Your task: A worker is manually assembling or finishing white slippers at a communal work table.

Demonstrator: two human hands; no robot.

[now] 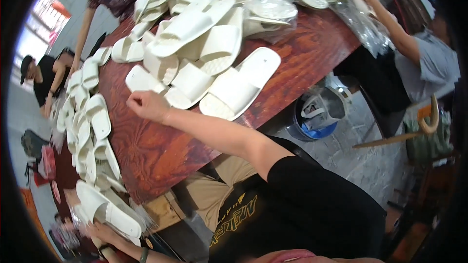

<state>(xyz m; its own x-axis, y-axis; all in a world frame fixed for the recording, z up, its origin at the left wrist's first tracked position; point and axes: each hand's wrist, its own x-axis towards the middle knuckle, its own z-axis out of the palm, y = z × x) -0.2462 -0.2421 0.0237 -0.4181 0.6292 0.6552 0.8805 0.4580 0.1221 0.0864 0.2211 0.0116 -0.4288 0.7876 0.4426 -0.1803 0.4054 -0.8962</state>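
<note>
My right hand is curled into a loose fist over the red-brown table. I see nothing in its fingers. Just beyond it lie white slide slippers, among them an upturned one and a pair with one wide-strapped slipper beside another. At the lower left my left hand, a grey band on its wrist, grips a pair of white slippers, partly in clear plastic. Its fingers are partly hidden. Close by, another wrist with a dark band seems to be someone else's.
Slippers are heaped at the far side, some in clear plastic bags. A row of them runs along the left. Several people work around the table. Below its right edge stand a blue bucket and a wooden hooked stick.
</note>
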